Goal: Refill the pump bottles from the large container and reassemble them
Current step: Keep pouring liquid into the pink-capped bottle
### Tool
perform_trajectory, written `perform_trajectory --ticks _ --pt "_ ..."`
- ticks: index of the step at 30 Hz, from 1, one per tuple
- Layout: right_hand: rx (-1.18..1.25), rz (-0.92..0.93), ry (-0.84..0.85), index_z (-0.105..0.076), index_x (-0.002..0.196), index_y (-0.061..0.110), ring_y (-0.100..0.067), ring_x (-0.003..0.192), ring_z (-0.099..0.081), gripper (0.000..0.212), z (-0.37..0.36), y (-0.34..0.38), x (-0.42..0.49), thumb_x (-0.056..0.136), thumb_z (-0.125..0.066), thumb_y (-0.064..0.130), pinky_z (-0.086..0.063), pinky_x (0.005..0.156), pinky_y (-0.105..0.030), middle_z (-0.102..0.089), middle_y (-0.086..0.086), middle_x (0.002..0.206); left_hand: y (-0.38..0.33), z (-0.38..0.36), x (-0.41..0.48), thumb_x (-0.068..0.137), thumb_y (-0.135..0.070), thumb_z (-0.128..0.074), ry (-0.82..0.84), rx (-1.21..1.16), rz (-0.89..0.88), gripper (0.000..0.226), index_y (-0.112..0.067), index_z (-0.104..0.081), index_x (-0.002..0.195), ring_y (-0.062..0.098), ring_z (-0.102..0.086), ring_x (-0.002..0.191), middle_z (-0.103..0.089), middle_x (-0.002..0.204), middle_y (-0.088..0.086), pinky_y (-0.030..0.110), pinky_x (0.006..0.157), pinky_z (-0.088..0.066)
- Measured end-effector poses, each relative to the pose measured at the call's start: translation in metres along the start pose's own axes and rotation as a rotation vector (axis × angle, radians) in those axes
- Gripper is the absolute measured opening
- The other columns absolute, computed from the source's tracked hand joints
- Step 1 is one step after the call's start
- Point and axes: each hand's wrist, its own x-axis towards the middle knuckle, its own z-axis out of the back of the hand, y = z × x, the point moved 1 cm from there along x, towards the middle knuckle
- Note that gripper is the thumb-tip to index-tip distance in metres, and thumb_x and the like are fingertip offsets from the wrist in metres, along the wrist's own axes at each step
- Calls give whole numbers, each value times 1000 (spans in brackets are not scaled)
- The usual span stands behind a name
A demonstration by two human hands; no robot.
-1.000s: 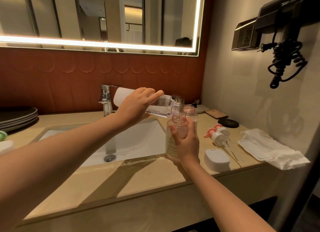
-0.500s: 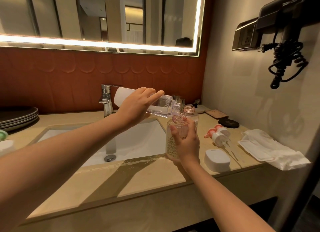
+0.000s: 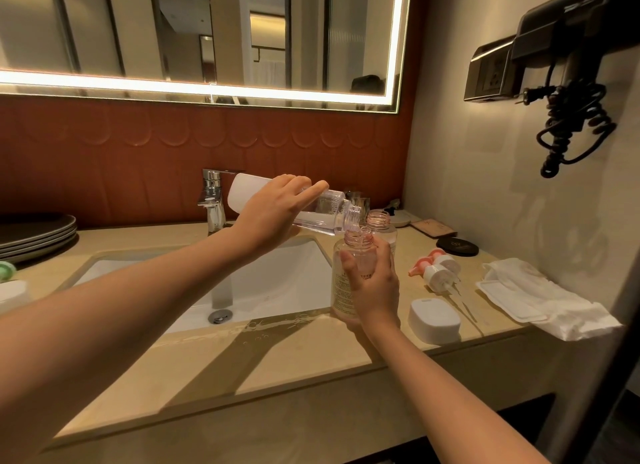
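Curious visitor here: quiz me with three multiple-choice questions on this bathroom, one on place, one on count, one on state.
1. Where do the pump heads lie? A in the sink; B on the counter, right of the bottles; C on the plates.
2. How many small bottles are uncapped? A three; B one; C two.
3. The large container is: A tilted over the held bottle; B upright, capped; C lying flat.
B, beside the white box; C, one in the right hand, another bottle behind; A, the left hand tips its mouth to the neck.
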Motion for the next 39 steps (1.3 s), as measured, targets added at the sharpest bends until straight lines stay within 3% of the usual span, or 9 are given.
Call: perform_trajectory --ticks 6,13,26,33,39 --pt "7 1 -5 -35 133 29 -20 113 -55 85 1 1 -1 67 -36 82 -53 76 -31 -52 -1 131 0 1 0 60 -10 -84 0 -2 -2 73 -6 -53 126 32 -60 95 -63 109 17 36 76 -52" --pt "12 2 -3 -35 135 28 -21 114 -54 75 1 1 -2 75 -43 73 -49 74 -28 -51 -2 133 0 1 0 59 -8 -85 -5 3 -10 73 -6 -54 125 32 -60 95 -63 108 17 36 75 -53" --pt "9 3 4 -35 135 29 -19 112 -55 76 -1 -1 0 73 -41 72 -42 65 -18 -51 0 133 0 0 1 55 -6 -86 -13 12 -14 75 -6 -55 124 32 -61 92 -64 106 18 35 74 -53" --pt "-10 2 -4 -34 134 30 -19 113 -54 80 -1 -1 0 71 -38 78 -50 74 -27 -51 0 132 -1 2 2 56 -6 -86 -20 15 -21 74 -6 -56 123 32 -61 92 -64 106 18 36 74 -53" --pt "3 18 -14 -37 133 26 -20 110 -57 79 0 0 0 71 -41 76 -49 71 -25 -54 -2 128 0 2 2 56 -7 -86 -13 21 -22 74 -5 -55 124 33 -61 93 -64 106 19 37 75 -53"
